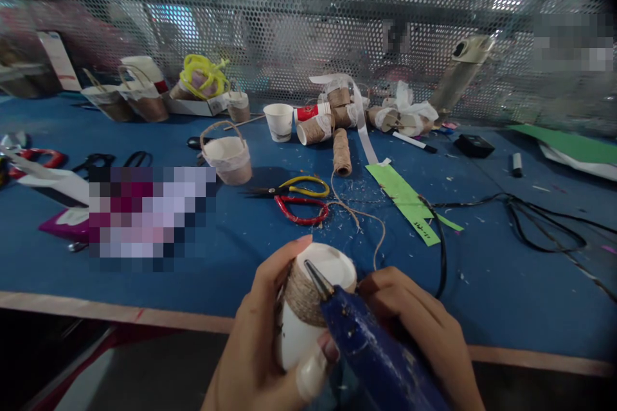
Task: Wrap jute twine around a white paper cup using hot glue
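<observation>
My left hand (263, 327) is wrapped round a white paper cup (295, 340) whose base faces up. Brown twine (303, 292) is wound in a band round the cup near that base. My right hand (424, 321) grips a blue glue gun (371, 340), its metal nozzle over the cup's base and pointing away to the upper left. Whether the nozzle touches the cup I cannot tell. A loose strand of twine runs from the cup's far side toward a twine spool (342, 153). Scissors (299, 199) with one yellow and one red handle lie beyond my left hand.
A small twine-handled basket (227, 157) stands left of the spool. A plain paper cup (279, 122) and several wrapped cups line the back. Green paper strip (405, 202) lies right of centre. A black cable (525, 221) loops across the right side. Perforated metal panel (289, 26) closes the rear.
</observation>
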A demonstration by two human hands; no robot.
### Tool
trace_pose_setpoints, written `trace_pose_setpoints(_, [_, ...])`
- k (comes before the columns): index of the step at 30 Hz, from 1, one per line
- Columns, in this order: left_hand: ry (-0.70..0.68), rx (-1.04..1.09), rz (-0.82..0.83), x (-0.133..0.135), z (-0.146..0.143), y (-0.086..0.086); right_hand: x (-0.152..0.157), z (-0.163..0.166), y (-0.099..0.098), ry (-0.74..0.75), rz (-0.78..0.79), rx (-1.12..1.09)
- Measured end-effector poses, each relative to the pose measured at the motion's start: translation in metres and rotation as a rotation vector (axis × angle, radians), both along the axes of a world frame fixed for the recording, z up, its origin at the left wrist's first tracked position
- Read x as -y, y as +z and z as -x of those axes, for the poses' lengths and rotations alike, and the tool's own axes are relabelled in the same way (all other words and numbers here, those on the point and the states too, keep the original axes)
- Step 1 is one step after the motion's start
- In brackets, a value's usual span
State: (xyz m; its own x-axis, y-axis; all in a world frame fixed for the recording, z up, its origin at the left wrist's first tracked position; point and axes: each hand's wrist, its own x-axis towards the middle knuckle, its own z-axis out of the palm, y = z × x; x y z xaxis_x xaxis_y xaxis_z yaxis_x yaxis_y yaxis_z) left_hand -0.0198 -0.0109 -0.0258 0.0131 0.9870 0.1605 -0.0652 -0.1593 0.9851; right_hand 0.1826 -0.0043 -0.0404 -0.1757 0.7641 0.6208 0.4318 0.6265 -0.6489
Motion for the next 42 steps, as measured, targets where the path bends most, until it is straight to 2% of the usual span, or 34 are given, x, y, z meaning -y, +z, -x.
trace_pose_setpoints(7, [0.025,-0.048,-0.025,0.005,0.001,-0.007,0.002,0.001,0.003,-0.012,-0.001,0.005])
trace_pose_setpoints(14, [0.046,-0.015,0.020,0.009,0.008,-0.015,0.002,0.000,0.005,0.003,0.026,-0.002])
trace_pose_setpoints(24, [0.065,-0.059,0.053,0.010,0.000,-0.011,0.004,0.000,0.003,0.016,0.026,0.017])
trace_pose_setpoints(42, [0.038,-0.065,-0.043,0.009,0.001,-0.013,0.004,-0.001,0.005,0.008,-0.003,0.044])
